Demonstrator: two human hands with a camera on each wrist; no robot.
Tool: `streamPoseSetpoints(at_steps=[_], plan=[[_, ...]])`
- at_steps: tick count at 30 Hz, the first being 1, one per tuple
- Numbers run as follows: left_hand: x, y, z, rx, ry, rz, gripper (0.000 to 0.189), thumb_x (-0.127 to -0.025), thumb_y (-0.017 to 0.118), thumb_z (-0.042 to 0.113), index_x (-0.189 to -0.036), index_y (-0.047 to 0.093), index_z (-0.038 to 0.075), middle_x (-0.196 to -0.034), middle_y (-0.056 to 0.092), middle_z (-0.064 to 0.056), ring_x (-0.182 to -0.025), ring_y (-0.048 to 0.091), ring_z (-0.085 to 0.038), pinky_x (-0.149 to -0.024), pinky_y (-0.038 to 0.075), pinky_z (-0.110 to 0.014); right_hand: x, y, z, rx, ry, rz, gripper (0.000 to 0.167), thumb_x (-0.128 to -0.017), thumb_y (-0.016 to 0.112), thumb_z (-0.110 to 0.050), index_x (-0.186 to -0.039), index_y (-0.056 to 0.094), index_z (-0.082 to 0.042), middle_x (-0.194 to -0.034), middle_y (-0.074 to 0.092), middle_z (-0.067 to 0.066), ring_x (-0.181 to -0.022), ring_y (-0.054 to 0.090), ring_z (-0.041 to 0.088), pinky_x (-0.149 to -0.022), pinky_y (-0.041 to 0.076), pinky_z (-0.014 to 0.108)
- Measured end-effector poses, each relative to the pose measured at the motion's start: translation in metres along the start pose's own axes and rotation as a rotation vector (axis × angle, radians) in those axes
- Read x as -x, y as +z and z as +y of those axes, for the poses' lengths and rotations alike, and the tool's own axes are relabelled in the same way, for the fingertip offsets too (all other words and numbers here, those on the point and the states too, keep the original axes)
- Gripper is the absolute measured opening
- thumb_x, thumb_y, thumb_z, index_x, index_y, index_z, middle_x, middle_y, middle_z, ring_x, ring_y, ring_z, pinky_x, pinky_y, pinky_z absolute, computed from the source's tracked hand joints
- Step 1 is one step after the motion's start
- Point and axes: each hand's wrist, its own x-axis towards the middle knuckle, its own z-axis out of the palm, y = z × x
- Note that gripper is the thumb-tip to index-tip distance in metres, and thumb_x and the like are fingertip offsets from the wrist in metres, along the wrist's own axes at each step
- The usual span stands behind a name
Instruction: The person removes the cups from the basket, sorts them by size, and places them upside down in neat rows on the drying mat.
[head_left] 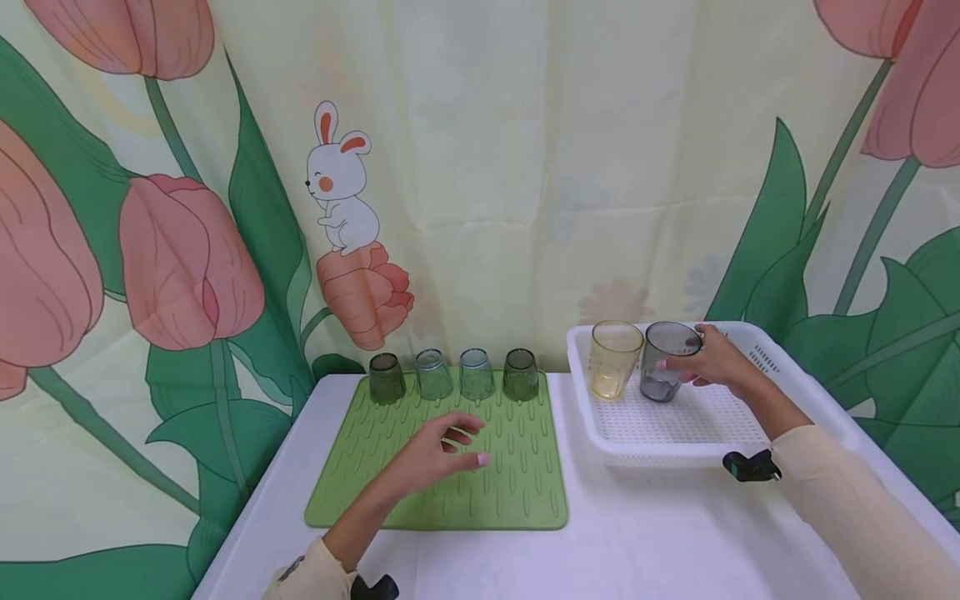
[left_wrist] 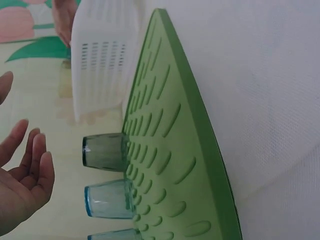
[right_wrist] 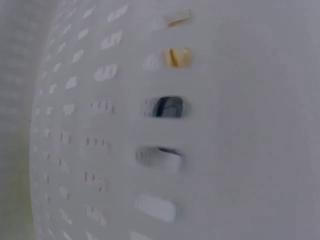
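Observation:
My right hand (head_left: 712,360) grips a tumbler of smoky grey glass (head_left: 660,379) by its right side, in the white plastic basket (head_left: 660,454). Just left of it stands a yellow-tinted glass (head_left: 611,367). In the right wrist view the basket's slotted wall (right_wrist: 250,120) hides that hand, and bits of the glasses show through the slots. Over the green ribbed mat (head_left: 517,500), my left hand (head_left: 438,454) holds nothing, its fingers loosely bent and thumb apart. In the left wrist view this hand (left_wrist: 25,185) appears beside a dark glass (left_wrist: 104,151) and a bluish one (left_wrist: 109,199).
Along the mat's back edge several small glasses stand mouth up in a row: a dark one (head_left: 386,379) at the left end, bluish ones (head_left: 476,375) in the middle, another dark one (head_left: 521,375) at the right. A patterned curtain (head_left: 480,208) hangs behind the white-covered table (head_left: 637,542).

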Motion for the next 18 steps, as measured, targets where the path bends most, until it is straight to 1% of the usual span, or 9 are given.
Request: streamPoseSetpoints(at_steps=[4, 7, 12, 16, 18], plan=[[0.0, 0.0, 0.0, 0.006, -0.009, -0.005, 0.046, -0.087, 0.079, 0.032, -0.126, 0.063, 0.013, -0.123, 0.063, -0.006, -0.108, 0.059, -0.02, -0.092, 0.049, -0.04, -0.001, 0.001, 0.0, 0.023, -0.014, 0.002, 0.101, -0.086, 0.079, -0.039, -0.15, 0.019, 0.011, -0.128, 0.05, 0.035, -0.081, 0.067, 0.021, -0.072, 0.058, 0.033], [0.0, 0.001, 0.0, 0.008, -0.012, -0.005, 0.046, -0.088, 0.079, 0.033, -0.127, 0.063, 0.014, -0.124, 0.063, -0.006, -0.108, 0.059, -0.02, -0.092, 0.049, -0.04, 0.002, 0.002, -0.001, 0.052, -0.035, 0.007, 0.089, -0.086, 0.079, -0.039, -0.144, 0.031, 0.009, -0.126, 0.052, 0.033, -0.081, 0.065, 0.024, -0.07, 0.057, 0.034], [0.0, 0.003, 0.002, 0.01, -0.003, -0.002, 0.045, -0.088, 0.078, 0.032, -0.126, 0.063, 0.014, -0.123, 0.064, -0.006, -0.108, 0.059, -0.02, -0.093, 0.049, -0.041, 0.01, 0.005, 0.003, 0.055, -0.067, 0.024, 0.088, -0.086, 0.079, -0.039, -0.145, 0.032, 0.008, -0.128, 0.051, 0.033, -0.08, 0.065, 0.024, -0.07, 0.058, 0.038], [-0.001, 0.003, 0.004, 0.014, 0.018, -0.001, 0.045, -0.088, 0.078, 0.032, -0.126, 0.063, 0.013, -0.123, 0.064, -0.006, -0.108, 0.059, -0.02, -0.095, 0.05, -0.045, 0.018, 0.007, 0.009, 0.041, -0.094, 0.049, 0.088, -0.086, 0.08, -0.039, -0.143, 0.033, 0.011, -0.127, 0.05, 0.034, -0.077, 0.066, 0.022, -0.069, 0.059, 0.039], [0.0, 0.004, 0.005, 0.016, 0.027, 0.0, 0.045, -0.088, 0.078, 0.032, -0.126, 0.063, 0.013, -0.123, 0.064, -0.006, -0.108, 0.059, -0.02, -0.095, 0.049, -0.047, 0.022, 0.007, 0.01, 0.032, -0.102, 0.057, 0.091, -0.085, 0.08, -0.039, -0.143, 0.032, 0.012, -0.129, 0.049, 0.035, -0.077, 0.066, 0.023, -0.07, 0.059, 0.04]])
